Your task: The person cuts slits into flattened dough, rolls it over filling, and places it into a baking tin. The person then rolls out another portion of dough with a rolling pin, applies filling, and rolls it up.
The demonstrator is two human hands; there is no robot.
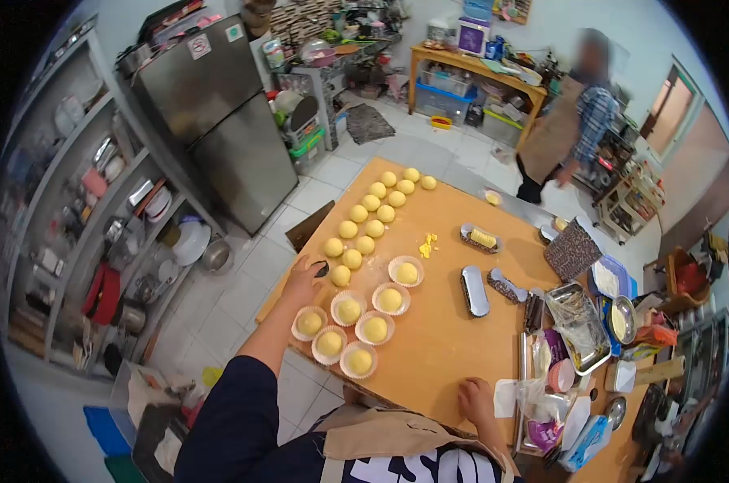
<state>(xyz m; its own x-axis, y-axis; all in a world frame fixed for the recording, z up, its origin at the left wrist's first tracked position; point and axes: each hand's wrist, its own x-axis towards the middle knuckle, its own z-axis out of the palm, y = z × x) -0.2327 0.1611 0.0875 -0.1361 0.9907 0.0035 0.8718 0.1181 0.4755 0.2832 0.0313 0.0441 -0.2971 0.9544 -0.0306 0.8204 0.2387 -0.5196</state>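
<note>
At ten o'clock, 22 dough balls (pixel 351 258) are lying. Left hand (pixel 302 281) is pinching a dark item (pixel 323 269); half-open right hand (pixel 476 399) is resting empty.

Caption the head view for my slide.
Left hand beside round yellow dough balls, some in white fluted paper cups; right hand resting on the smooth tan tabletop.

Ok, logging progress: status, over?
Left hand apparently holding small dark object beside round yellow dough balls. Seven in white paper cups. Right hand on orange tabletop. Nothing visibly obstructing.

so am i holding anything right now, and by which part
The left hand seemingly holds a small dark object, grip point unclear; the right hand, nothing visible.
</note>
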